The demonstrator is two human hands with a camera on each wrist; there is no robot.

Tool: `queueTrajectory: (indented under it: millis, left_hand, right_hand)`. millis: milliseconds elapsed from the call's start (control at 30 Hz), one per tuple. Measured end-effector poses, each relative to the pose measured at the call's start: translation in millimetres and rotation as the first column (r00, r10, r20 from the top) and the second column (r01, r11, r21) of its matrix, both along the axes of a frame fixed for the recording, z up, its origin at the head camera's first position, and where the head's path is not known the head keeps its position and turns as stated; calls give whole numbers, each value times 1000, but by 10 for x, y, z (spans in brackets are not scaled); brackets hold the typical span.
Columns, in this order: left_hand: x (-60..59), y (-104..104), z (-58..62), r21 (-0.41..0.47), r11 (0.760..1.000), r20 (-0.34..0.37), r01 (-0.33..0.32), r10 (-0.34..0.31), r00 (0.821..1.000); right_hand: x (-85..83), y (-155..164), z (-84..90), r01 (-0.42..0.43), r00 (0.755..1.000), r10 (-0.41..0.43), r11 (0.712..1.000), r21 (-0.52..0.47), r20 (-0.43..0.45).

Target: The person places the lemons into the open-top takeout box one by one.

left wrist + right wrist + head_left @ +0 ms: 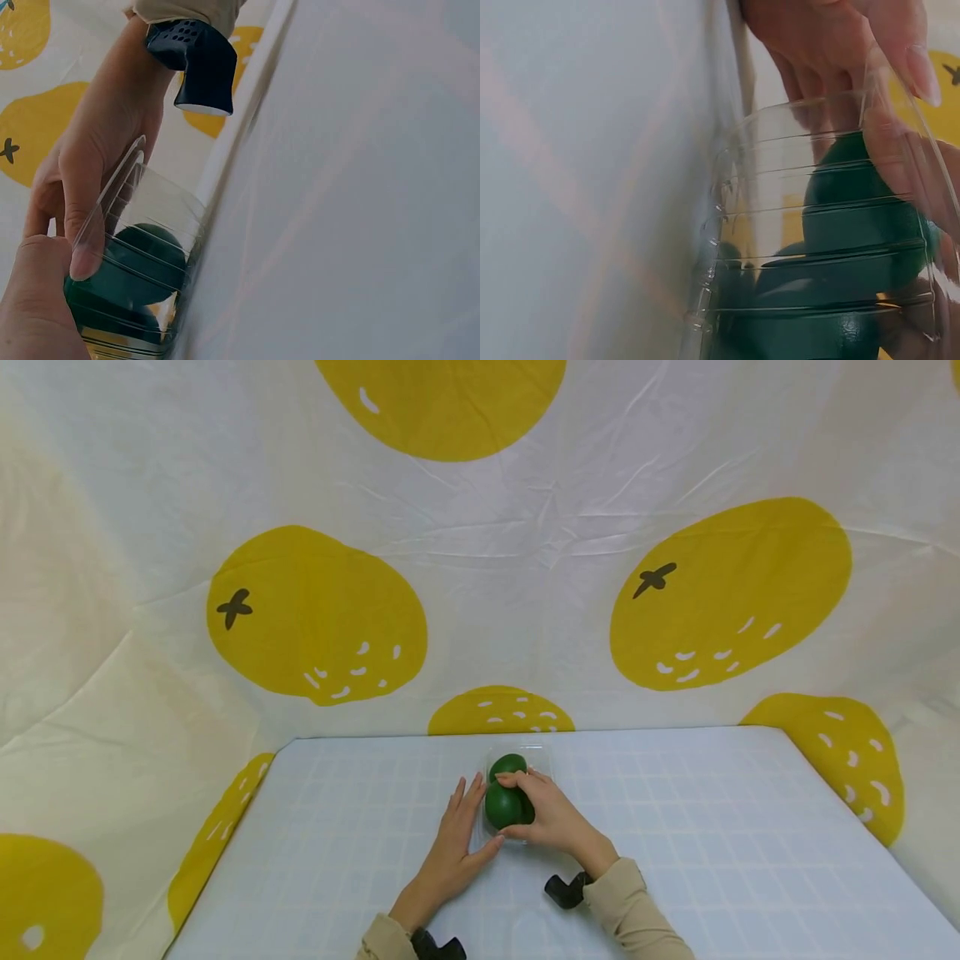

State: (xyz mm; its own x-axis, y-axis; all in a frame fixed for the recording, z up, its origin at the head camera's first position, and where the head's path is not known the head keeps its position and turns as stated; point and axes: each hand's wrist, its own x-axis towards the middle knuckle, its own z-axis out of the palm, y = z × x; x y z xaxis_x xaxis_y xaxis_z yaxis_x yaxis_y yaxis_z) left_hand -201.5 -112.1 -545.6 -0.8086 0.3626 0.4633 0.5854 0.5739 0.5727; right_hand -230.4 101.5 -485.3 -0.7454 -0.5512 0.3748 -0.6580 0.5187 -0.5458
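A clear plastic box (542,757) stands toward the back of the table, with smooth, dark green rounded fruits inside. My right hand (553,820) reaches in from the right and grips the nearer green fruit (502,807) between thumb and fingers. Just behind it lies another green fruit (507,765). Along the box's left side, my left hand (450,853) lies with its fingers straight and its thumb toward the near corner. In the right wrist view, more green fruit (802,330) shows through the ribbed box wall (776,135).
The table (712,827) has a white cloth with a pale check. Behind it hangs a white curtain (517,610) printed with large yellow fruits. Black wrist cameras (566,891) sit on both wrists, below beige sleeves (637,910).
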Motion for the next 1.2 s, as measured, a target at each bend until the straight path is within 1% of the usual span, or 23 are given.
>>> queueTrajectory:
  millis: [100, 267, 400, 600, 667, 767, 933, 1100, 1200]
  left_hand:
    - [-6, 0, -5, 0, 1000, -6, 0, 0, 1000]
    - [-10, -2, -15, 2, 1000, 3, -1, 1, 1000]
    - [-11, -7, -18, -4, 1000, -9, -4, 4, 1000]
    - [-4, -5, -13, -7, 1000, -21, -3, 3, 1000]
    - [-2, -4, -11, -11, 1000, -17, -3, 3, 1000]
    - [-2, -7, -11, -12, 1000, -17, -2, 1, 1000]
    - [-6, -9, -12, -3, 1000, -14, 3, -3, 1000]
    - [-15, -8, -21, -9, 1000, -13, 0, 0, 1000]
    - [-16, -10, -23, -13, 1000, -18, -2, 2, 1000]
  right_hand:
    - [1, 6, -1, -10, 999, 11, 1000, 24, -34]
    - [-7, 19, -16, -42, 995, 45, 998, 40, -91]
    - [-8, 27, -22, -60, 993, 62, 998, 20, -99]
    - [-22, 33, -43, -89, 992, 87, 996, -14, -88]
    - [-25, 37, -55, -85, 993, 83, 996, -18, -86]
    - [-31, 40, -71, -85, 994, 80, 995, -50, -79]
    - [-52, 37, -95, -107, 989, 96, 990, -90, -113]
    - [-69, 30, -113, -132, 980, 115, 987, -96, -163]
    - [-71, 23, -115, -132, 976, 113, 987, -93, -185]
